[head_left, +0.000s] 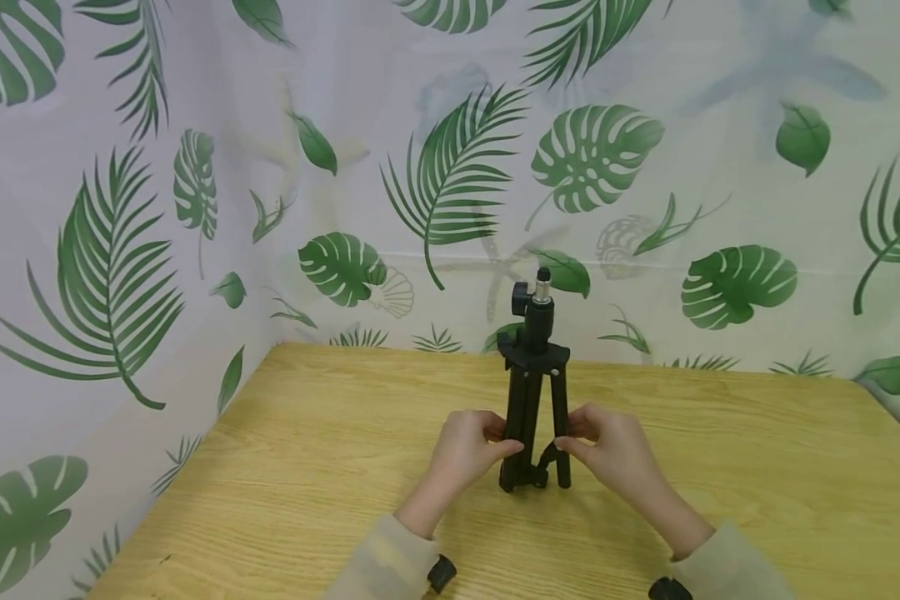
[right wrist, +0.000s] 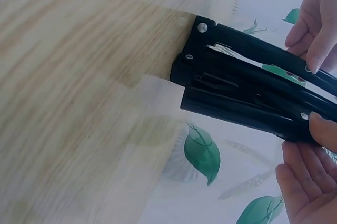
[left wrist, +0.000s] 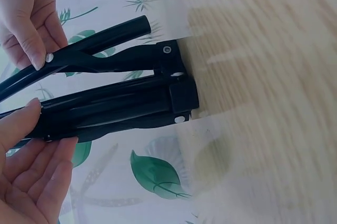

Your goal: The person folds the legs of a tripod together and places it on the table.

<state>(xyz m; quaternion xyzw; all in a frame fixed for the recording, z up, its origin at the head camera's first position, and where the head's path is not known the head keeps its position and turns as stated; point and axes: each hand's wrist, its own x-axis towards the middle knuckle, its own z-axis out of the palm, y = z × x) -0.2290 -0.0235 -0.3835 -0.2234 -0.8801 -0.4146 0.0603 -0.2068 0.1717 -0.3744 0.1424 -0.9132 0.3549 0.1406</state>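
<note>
A black stand (head_left: 525,400) with three legs is upright over the middle of the wooden counter (head_left: 307,467). I can't tell if its feet touch the wood. It is thin and a bit shiny. On top is a short silver tip (head_left: 542,292) with a black end, and a fat black knob (head_left: 521,298) sticks out beside it. Below that is a wide black collar (head_left: 536,358) where the legs join. The legs hang nearly straight down, with a small gap between them. Low down, flat black bars (left wrist: 118,60) link the legs to a block (left wrist: 183,95) in the middle, with little silver dots at the joints.

The left hand (head_left: 468,446) has its thumb and fingers pinched on one leg. The right hand (head_left: 615,450) pinches another leg the same way. Behind is a pale cloth (head_left: 817,208) with green leaves.
</note>
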